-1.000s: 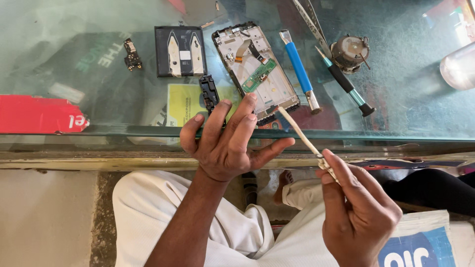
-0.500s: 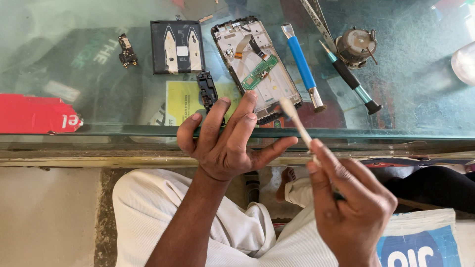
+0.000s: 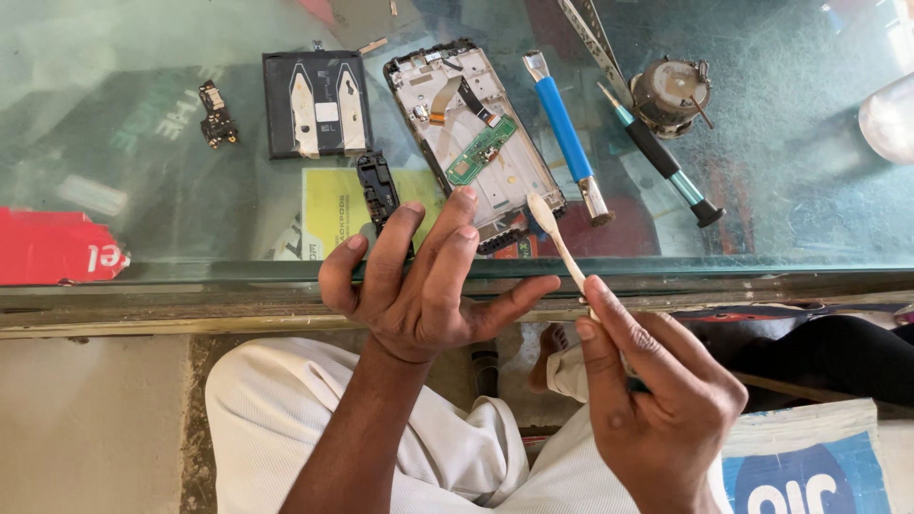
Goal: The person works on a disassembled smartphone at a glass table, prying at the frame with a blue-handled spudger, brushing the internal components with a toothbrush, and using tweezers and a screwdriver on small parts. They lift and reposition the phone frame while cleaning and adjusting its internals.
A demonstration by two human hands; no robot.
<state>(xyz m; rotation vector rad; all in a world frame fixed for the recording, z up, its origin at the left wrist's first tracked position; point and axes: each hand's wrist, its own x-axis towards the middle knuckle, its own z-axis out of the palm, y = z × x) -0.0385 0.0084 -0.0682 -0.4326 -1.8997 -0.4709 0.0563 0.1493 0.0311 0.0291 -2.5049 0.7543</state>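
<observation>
While the right hand [image 3: 657,400] pinches a white brush [image 3: 557,238], the left hand [image 3: 424,286] spreads empty fingers [image 3: 457,224] wide beside an opened phone [image 3: 473,143] on the glass surface [image 3: 143,171].

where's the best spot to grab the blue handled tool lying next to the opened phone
Take the blue-handled tool by the middle of its blue grip, from above, fingers closing across its width. It lies flat on the glass counter, and the grip is its longest and thickest part. The opened phone frame lies close on one side and the black-handled screwdriver on the other, so a top-down pinch probably clears both.
</observation>
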